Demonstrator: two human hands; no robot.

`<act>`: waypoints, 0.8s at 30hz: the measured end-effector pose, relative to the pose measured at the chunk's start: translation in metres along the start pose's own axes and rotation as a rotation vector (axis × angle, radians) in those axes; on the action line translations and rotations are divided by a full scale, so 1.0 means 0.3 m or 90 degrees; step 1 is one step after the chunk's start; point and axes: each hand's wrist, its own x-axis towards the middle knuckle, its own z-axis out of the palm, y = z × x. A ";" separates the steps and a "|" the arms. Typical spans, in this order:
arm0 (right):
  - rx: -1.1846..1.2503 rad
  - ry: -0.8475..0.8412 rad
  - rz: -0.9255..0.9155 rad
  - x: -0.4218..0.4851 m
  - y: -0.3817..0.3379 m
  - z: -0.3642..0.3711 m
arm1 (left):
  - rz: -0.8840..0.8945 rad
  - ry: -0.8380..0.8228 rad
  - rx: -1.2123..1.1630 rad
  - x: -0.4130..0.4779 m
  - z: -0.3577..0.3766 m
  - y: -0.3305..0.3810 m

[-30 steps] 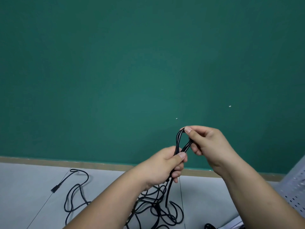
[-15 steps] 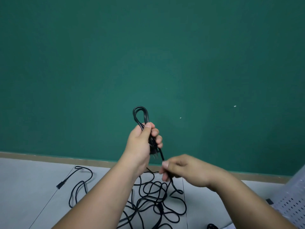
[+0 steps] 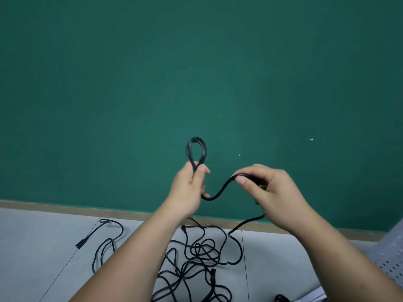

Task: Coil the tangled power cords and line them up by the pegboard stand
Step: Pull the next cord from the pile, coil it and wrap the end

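Black power cord (image 3: pixel 222 188) up in both hands at the middle of the frame, in front of a green wall (image 3: pixel 152 73). Left hand (image 3: pixel 188 190) just left of centre, fingers and thumb curled tight round the cord. Grips the base of a narrow teardrop loop (image 3: pixel 196 138), which stands upright above the fist; looks like 2 or 3 turns laid together, exact count hard to tell. Right hand (image 3: pixel 277 192) just right of centre, slightly blurred, thumb and bent fingers pinching the same cord near the top of the hand.

Between the 2 hands, sags in a shallow dip, lowest just beside the left hand's lower fingers, then climbs to the right thumb. Below the right hand, comes out under the palm and runs down and left to the floor.

Down at the bottom centre, a tangle of cords (image 3: pixel 202 251) on the grey tiled floor (image 3: pixel 39 258), many black strands crossing each other, partly hidden behind the left forearm. From the tangle, 1 loose strand out toward the lower left, ending in a plug (image 3: pixel 80 245) lying apart from the heap.

Wooden baseboard (image 3: pixel 65 207) straight across the frame where wall meets floor.

Pale perforated pegboard stand (image 3: pixel 392 264) at the lower right edge, only a corner in view, apart from the tangle. No coiled cords visible beside it.
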 end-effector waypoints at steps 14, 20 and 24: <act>-0.093 0.240 0.035 0.013 0.017 0.013 | 0.020 -0.350 0.146 -0.133 0.165 0.009; -0.106 0.269 0.046 0.019 0.045 0.015 | -0.050 -0.315 0.006 -0.142 0.164 0.018; -0.015 0.229 0.077 0.025 0.065 0.017 | -0.061 -0.296 -0.058 -0.134 0.145 0.026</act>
